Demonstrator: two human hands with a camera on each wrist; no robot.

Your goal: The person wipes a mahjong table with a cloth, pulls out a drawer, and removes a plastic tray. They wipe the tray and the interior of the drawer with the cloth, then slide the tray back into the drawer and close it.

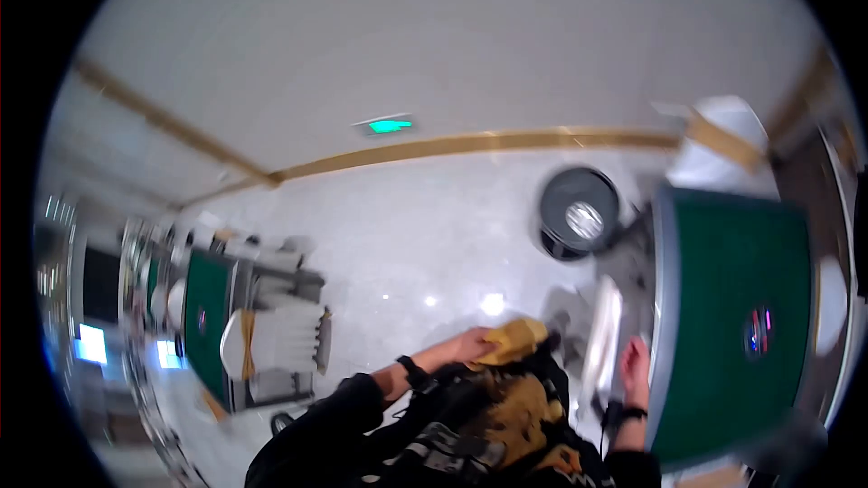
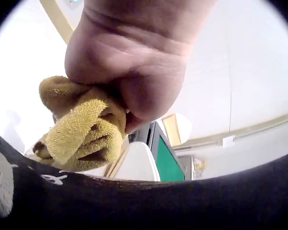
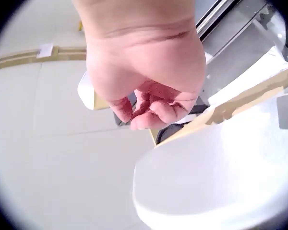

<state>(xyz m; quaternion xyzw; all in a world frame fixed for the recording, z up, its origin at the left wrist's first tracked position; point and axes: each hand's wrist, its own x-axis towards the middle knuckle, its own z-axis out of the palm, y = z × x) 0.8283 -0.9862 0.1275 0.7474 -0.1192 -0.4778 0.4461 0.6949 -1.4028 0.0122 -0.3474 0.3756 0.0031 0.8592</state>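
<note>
My left hand [image 1: 468, 343] grips a folded yellow terry towel [image 1: 514, 342] in front of the body. Up close in the left wrist view, the towel [image 2: 86, 127] bunches out below the palm, and most of the fingers are hidden. On the other side, my right hand [image 1: 636, 366] hangs beside the edge of a green-topped table [image 1: 732, 307]. Its fingers [image 3: 156, 115] are loosely curled with nothing in them, over a white chair [image 3: 221, 172] in the right wrist view.
A dark round trash bin [image 1: 579, 212] stands on the pale floor ahead, near the table. To the left is another green-topped table [image 1: 206, 298] with a white chair [image 1: 280, 343] bearing a gold band. A wall with a lit green sign [image 1: 389, 126] runs across the front.
</note>
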